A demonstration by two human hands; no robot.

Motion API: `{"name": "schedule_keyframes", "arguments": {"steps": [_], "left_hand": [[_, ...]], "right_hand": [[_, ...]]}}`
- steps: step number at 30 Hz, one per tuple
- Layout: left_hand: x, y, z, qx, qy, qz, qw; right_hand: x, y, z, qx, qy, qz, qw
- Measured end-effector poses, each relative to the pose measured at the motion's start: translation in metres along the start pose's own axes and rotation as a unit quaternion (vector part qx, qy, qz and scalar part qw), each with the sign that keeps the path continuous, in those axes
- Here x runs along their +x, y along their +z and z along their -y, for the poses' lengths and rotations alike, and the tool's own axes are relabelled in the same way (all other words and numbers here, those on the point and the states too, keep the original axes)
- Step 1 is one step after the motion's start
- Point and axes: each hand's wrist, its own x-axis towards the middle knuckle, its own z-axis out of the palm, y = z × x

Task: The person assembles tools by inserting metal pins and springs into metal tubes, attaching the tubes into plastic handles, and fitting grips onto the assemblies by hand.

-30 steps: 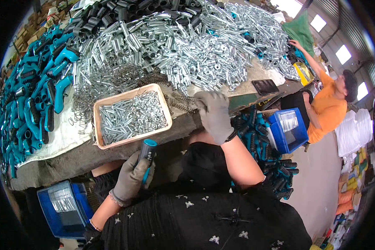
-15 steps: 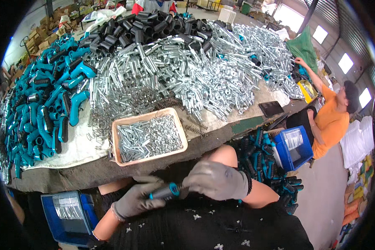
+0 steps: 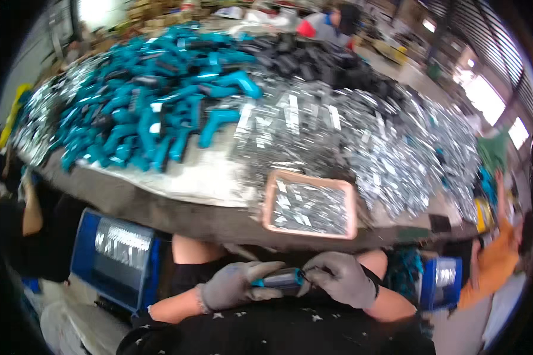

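Low in front of my lap, my left hand [image 3: 234,287], in a grey glove, is wrapped round a short black and teal tool handle [image 3: 285,280]. The handle lies almost level. My right hand [image 3: 344,283], also gloved, has its fingers pinched together at the handle's right end. Whatever sits between those fingertips is too small and blurred to make out. Just beyond my hands, a pink plastic tray [image 3: 267,204] of small metal pins and parts stands at the table edge.
On the table [image 3: 177,204] are heaps of teal handle housings [image 3: 154,112], black sleeves [image 3: 314,62] and shiny metal rods [image 3: 391,154]. Blue crates [image 3: 142,284] stand below on both sides. A co-worker in orange [image 3: 494,260] is at the right, another person [image 3: 328,28] across the table.
My view has swung left, so the table and tray appear farther right. My left hand keeps the handle, now more level; my right fingers have closed in at its end.
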Motion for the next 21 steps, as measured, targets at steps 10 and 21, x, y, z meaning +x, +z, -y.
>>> {"name": "schedule_keyframes", "arguments": {"steps": [10,21], "left_hand": [[-0.092,-0.038,0.025,-0.348,-0.278,-0.202,0.872],[-0.104,-0.046,0.05,-0.283,-0.214,-0.325,0.877]], "right_hand": [[0.242,0.034,0.084,-0.267,-0.123,0.117,0.949],[0.428,0.052,0.051,-0.733,-0.18,0.083,0.651]]}}
